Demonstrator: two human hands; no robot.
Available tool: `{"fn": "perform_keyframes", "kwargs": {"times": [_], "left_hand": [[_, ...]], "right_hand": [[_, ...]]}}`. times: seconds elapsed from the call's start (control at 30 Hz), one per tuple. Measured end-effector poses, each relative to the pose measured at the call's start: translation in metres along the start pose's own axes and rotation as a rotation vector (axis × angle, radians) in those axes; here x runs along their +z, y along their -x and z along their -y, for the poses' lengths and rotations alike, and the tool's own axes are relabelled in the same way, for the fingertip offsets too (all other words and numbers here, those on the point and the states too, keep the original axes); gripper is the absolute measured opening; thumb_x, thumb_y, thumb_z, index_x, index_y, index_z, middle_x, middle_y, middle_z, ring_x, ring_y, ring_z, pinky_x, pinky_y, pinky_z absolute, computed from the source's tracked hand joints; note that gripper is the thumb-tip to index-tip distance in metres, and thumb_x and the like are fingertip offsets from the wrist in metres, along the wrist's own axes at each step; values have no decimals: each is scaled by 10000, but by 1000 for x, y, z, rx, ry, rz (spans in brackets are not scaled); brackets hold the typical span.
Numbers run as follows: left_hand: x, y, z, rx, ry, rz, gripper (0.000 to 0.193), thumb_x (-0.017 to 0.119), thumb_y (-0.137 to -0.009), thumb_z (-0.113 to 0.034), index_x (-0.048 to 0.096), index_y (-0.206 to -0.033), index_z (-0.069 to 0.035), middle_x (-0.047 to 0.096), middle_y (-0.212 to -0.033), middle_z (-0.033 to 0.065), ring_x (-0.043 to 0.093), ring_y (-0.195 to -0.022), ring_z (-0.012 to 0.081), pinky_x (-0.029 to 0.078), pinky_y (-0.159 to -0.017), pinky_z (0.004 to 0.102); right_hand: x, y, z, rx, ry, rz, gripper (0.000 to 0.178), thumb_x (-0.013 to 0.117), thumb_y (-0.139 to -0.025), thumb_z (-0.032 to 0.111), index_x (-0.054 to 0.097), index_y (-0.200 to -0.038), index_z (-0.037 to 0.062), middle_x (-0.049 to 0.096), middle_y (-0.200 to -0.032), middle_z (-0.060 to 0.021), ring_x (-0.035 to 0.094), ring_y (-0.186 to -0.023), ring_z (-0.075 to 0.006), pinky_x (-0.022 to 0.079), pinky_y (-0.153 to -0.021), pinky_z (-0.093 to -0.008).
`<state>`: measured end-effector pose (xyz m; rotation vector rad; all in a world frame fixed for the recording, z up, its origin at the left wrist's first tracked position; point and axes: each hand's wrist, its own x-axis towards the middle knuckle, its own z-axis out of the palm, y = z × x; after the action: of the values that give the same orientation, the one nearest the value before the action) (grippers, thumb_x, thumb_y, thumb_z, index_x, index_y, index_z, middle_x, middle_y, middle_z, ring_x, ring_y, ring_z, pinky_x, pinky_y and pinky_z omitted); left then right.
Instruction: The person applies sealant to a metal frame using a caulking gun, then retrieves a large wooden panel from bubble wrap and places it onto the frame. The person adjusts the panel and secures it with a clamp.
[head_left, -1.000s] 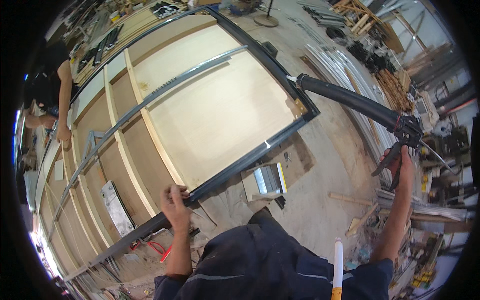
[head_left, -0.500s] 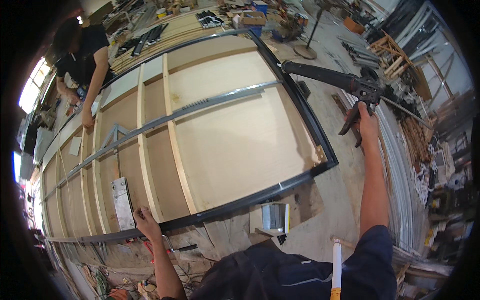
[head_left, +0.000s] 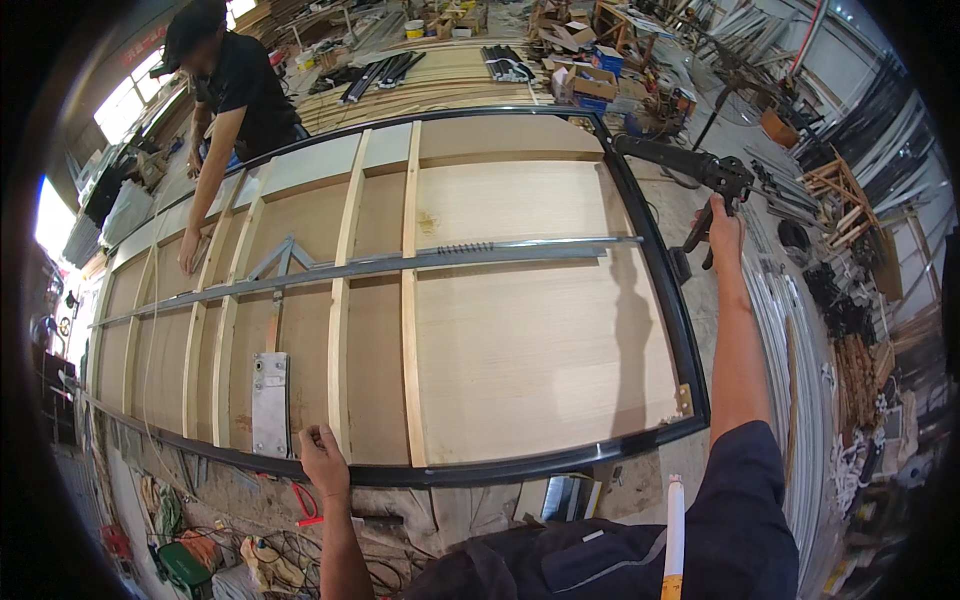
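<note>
My right hand (head_left: 724,235) grips a black caulking gun (head_left: 680,160) by its handle, the long barrel pointing left over the far right corner of the door panel frame (head_left: 655,262). My left hand (head_left: 324,462) is at the frame's near edge, fingers curled together; whatever they may pinch is hidden. Close beside that hand lies a pale metal plate (head_left: 270,405) with holes. Inside the dark frame, wooden slats (head_left: 410,300) cross the beige panel (head_left: 530,350), and a long metal bar (head_left: 380,267) runs lengthwise over them.
A co-worker (head_left: 245,85) leans over the panel's far left side, one hand down among the slats. Boxes (head_left: 590,82) and lumber stand behind. Long metal profiles (head_left: 775,360) lie along the right. Cables (head_left: 380,560) and red-handled pliers (head_left: 307,503) lie near my left forearm.
My view has swung, so the panel sits lower and farther right. The co-worker's arm now reaches further in over the slats. I still hold the caulking gun near the same corner.
</note>
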<state>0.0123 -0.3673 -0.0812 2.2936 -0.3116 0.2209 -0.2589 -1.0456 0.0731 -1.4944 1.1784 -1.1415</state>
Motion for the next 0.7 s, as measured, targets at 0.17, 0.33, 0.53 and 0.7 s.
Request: {"fn": "perform_keyframes", "kwargs": {"times": [0.17, 0.33, 0.53, 0.7], "left_hand": [[2, -1, -2, -37, -23, 27, 254, 570, -1026, -233, 581, -1001, 19, 625, -783, 120, 605, -681, 208, 494, -648, 354], [6, -3, -3, -54, -69, 15, 236, 592, -1013, -219, 585, -1002, 17, 638, -792, 121, 620, -685, 210, 500, -651, 346], [7, -1, 1, -88, -89, 31, 236, 598, -1011, -223, 586, -996, 12, 644, -792, 106, 616, -680, 194, 503, -649, 335], [9, -2, -1, -100, -80, 16, 241, 603, -1010, -230, 586, -991, 9, 640, -786, 100, 609, -681, 172, 504, -653, 326]], "right_hand": [[32, -47, -9, 7, -51, -37, 412, 599, -992, 358, 630, -1027, -51, 706, -822, -154, 701, -649, -247, 603, -561, -379], [52, -95, -30, 76, -225, 46, 416, 577, -1009, 368, 609, -1036, -46, 709, -879, -166, 723, -787, -275, 621, -669, -414], [71, -112, -31, 56, -357, 140, 447, 515, -1037, 383, 603, -1054, -55, 714, -957, -178, 737, -851, -284, 629, -694, -409], [82, -118, -32, 75, -351, 135, 490, 513, -1033, 395, 604, -1039, -87, 702, -951, -186, 740, -824, -289, 634, -696, -404]]}}
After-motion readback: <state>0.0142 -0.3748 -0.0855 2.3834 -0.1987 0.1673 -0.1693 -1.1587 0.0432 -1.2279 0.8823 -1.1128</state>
